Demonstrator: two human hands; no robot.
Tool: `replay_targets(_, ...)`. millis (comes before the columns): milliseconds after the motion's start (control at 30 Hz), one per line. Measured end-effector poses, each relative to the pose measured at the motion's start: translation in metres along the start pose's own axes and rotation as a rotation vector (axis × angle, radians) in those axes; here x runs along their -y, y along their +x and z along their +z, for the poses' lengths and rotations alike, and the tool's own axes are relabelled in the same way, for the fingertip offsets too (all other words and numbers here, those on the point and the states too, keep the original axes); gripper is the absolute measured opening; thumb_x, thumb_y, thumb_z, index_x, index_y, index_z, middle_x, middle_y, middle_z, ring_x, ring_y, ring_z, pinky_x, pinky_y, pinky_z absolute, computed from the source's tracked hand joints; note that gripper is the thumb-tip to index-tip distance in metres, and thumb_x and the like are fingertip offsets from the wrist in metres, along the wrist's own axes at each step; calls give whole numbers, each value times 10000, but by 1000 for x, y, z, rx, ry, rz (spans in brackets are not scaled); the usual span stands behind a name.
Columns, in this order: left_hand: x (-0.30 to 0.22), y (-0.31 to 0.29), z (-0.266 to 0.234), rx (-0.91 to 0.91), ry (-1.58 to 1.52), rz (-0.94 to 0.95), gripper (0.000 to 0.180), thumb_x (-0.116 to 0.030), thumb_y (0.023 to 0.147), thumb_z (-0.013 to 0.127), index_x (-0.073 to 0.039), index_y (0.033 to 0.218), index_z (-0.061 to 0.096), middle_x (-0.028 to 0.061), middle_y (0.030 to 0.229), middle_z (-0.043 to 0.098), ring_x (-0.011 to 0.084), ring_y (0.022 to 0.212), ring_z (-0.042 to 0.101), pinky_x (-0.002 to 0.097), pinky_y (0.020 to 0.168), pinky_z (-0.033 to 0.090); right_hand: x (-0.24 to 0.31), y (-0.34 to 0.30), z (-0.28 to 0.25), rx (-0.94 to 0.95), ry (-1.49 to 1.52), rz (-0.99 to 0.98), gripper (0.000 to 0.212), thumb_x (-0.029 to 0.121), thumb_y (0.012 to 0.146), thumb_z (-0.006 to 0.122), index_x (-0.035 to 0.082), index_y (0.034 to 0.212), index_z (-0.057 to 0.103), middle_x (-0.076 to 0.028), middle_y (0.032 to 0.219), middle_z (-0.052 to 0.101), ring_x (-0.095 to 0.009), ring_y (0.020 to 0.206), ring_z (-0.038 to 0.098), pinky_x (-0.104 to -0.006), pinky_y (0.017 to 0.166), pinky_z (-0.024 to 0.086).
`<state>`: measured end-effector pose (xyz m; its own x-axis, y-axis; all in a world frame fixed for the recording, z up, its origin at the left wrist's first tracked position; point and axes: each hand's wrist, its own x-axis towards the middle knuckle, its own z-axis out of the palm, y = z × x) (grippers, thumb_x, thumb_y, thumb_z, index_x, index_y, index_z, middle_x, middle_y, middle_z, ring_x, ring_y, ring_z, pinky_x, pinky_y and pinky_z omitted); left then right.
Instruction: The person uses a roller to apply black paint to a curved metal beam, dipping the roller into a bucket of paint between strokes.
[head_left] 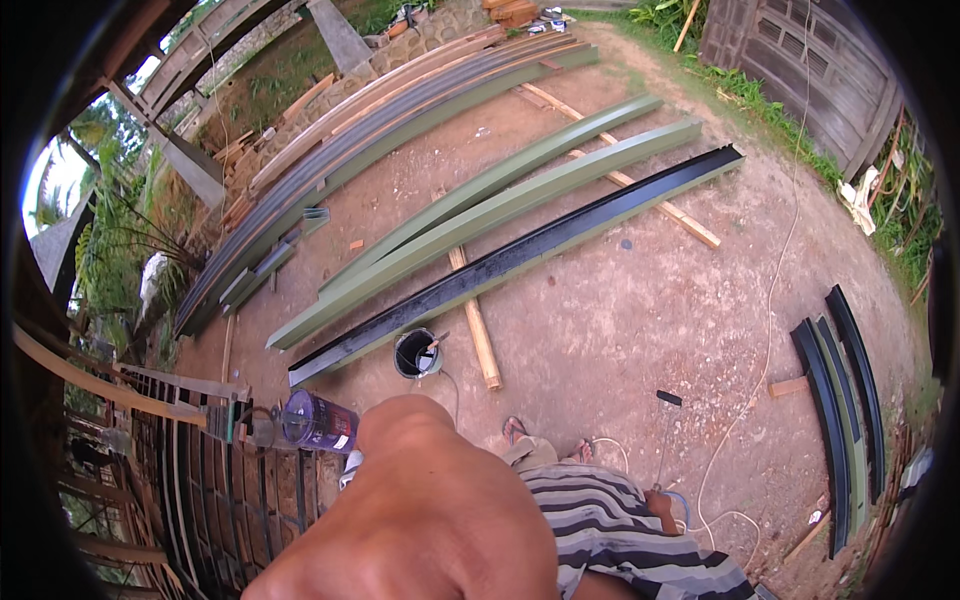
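Close to the camera my raised left arm [450,490] fills the lower middle, bent with its elbow pointing ahead. The fingers of my left hand are out of sight. At my right side, low in the picture, my right hand [660,506] is closed around the handle of a paint roller [668,398]. Its black roller head points ahead over the ground on a thin rod. Ahead to the left stands a bucket [405,368] of dark paint with a brush-like handle in it. Beside my arm is a purple paint pail [318,420].
A long steel beam [520,260], partly black, and green beams [500,215] rest on wooden battens [472,320]. More beams [400,125] lie farther back. Shorter dark beams [828,430] lie at right. A pale cable [765,370] crosses the dirt ground near my sandalled feet [514,430].
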<state>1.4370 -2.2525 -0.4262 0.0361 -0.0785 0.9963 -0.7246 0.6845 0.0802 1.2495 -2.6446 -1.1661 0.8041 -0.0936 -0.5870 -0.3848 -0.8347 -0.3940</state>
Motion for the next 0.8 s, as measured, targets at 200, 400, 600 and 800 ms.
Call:
replay_targets(200,15,18,-34,273,-118,-210,527,-145,1052,511,-39,542,590,82,562,599,167,547,585,301,644,543,37,-1,2,8,529,208,317,203,798,803,-96,864,719,-128,799,719,-242,698,664,-414,648,496)
replay_targets(400,55,-146,-35,-255,38,-1055,103,-70,945,703,-6,924,625,93,911,643,181,859,606,375,829,502,2,-7,6,3,505,36,343,249,811,789,-79,878,716,-126,788,711,-223,676,651,-421,640,491)
replay_targets(600,26,-340,-41,-26,425,-1757,168,-13,895,717,-37,1059,689,82,1124,698,200,1103,634,348,969,499,-21,-3,7,127,-31,-194,362,453,895,637,142,1046,746,-175,825,723,-352,766,713,-500,696,519)
replay_targets(800,61,-382,-72,-245,95,-1943,139,6,879,735,4,1015,705,70,1013,727,138,968,675,290,882,538,-68,46,-36,52,-311,-190,392,478,886,622,167,1096,733,-163,849,735,-384,783,718,-504,690,531)
